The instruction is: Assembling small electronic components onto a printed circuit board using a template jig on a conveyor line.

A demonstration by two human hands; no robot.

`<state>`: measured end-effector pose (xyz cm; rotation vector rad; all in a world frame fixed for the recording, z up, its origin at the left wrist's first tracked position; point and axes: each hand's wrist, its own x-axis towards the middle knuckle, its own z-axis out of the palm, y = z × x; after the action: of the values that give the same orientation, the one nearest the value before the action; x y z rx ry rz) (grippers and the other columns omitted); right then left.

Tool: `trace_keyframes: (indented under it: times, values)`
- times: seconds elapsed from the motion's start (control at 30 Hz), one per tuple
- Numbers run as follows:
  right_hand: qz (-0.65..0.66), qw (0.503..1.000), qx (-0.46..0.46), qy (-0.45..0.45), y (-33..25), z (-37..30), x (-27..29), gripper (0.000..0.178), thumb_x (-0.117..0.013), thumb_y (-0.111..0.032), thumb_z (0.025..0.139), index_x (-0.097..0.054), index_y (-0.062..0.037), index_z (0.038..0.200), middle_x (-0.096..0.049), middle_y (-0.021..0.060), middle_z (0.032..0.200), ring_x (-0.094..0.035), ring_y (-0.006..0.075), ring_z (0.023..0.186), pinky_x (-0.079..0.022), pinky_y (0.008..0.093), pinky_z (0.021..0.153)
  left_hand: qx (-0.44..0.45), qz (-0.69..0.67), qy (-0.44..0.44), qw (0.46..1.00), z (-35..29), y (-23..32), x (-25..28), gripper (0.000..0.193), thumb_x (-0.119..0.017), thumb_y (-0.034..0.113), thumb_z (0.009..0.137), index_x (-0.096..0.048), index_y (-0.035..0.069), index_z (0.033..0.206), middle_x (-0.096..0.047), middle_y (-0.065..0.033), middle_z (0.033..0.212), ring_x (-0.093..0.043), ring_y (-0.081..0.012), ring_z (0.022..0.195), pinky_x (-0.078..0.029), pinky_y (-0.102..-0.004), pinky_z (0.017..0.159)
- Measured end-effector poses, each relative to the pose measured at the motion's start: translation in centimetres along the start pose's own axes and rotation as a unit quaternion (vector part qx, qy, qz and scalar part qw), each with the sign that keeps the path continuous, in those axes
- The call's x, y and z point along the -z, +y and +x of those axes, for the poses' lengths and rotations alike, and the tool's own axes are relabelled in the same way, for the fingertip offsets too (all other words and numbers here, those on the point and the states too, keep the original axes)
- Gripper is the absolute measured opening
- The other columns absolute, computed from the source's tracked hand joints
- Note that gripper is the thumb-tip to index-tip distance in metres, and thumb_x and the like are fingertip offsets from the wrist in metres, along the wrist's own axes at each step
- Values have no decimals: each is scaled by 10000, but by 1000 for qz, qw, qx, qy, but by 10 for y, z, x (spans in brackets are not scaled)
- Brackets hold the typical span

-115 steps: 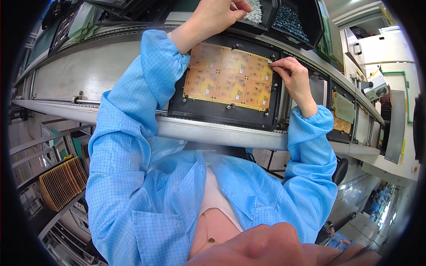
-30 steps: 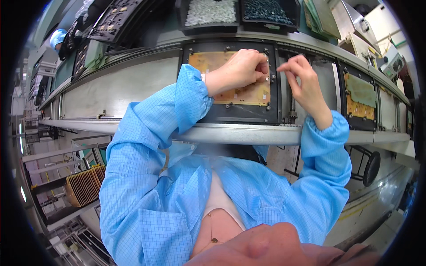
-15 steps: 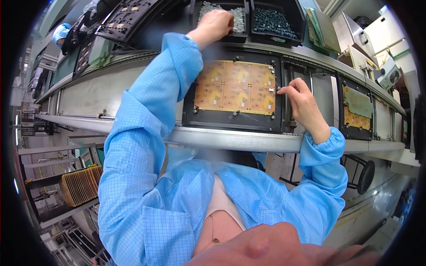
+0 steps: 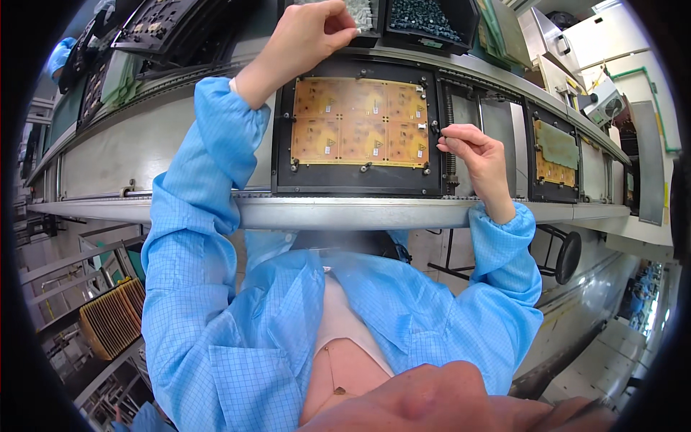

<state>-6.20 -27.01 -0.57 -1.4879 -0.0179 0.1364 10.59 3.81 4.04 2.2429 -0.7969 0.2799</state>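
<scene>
A yellow-brown panel of circuit boards [image 4: 360,122] lies in a black carrier frame [image 4: 317,180] on the conveyor in front of me. One small white connector [image 4: 422,126] stands on the panel near its right edge. My left hand [image 4: 306,39] is over the far edge of the conveyor, by a bin of white parts [image 4: 362,14], with a small white connector [image 4: 357,31] pinched between its fingertips. At the right edge of the carrier is my right hand [image 4: 475,158], thumb and fingers pinched together; what they hold, if anything, is too small to make out.
Behind the conveyor stands a black bin of dark blue-green parts [image 4: 425,21]. Another carrier [image 4: 554,155] sits farther right on the line, its panel partly covered by a green sheet. The conveyor's metal rail [image 4: 360,214] runs along the near side. A black stool [image 4: 568,258] is at lower right.
My left hand has come back out of the white-parts bin, and a white connector now shows in its fingertips. The right hand stays pinched by the carrier's right edge. The view has shifted slightly.
</scene>
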Motion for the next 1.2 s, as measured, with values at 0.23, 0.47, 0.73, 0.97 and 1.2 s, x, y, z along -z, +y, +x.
trace_keyframes:
  times: [0.23, 0.47, 0.73, 0.97, 1.2]
  values:
    - [-212, 973, 66, 60, -5, 4, -17, 175, -666, 53, 878, -677, 39, 1052, -710, 94, 1010, -689, 159, 922, -548, 263, 854, 11, -60, -11, 998, -42, 12, 10, 139, -720, 150, 892, -682, 21, 927, -698, -35, 801, -668, -100, 748, -544, -240, 705]
    - [-490, 841, 222, 54, -6, 8, -29, 258, -702, 58, 817, -673, -39, 1055, -693, 89, 911, -714, 176, 855, -545, 270, 755, 31, -121, -11, 992, -62, 6, 5, 142, -718, 162, 871, -681, 31, 915, -715, -61, 808, -694, -142, 747, -558, -267, 691]
    - [-524, 817, 234, 51, -4, 12, -30, 232, -722, 35, 797, -684, -45, 1011, -667, 76, 860, -692, 206, 805, -535, 305, 694, 10, -133, -12, 991, -65, 4, 7, 145, -714, 169, 870, -687, 32, 907, -707, -65, 793, -690, -148, 733, -562, -269, 693]
    - [-521, 818, 232, 73, -5, 11, -35, 207, -731, 13, 790, -684, -45, 983, -680, 81, 817, -658, 221, 763, -526, 326, 665, -6, -120, -20, 993, -66, 3, 8, 144, -716, 155, 893, -683, 20, 931, -692, -50, 800, -662, -115, 732, -554, -242, 689]
    - [-556, 803, 205, 60, -9, 10, -41, 215, -727, 11, 810, -677, -28, 1015, -671, 92, 885, -719, 203, 825, -541, 301, 701, -13, -124, -15, 992, -69, 1, 8, 147, -718, 163, 893, -683, 25, 927, -691, -48, 798, -659, -111, 723, -550, -243, 681]
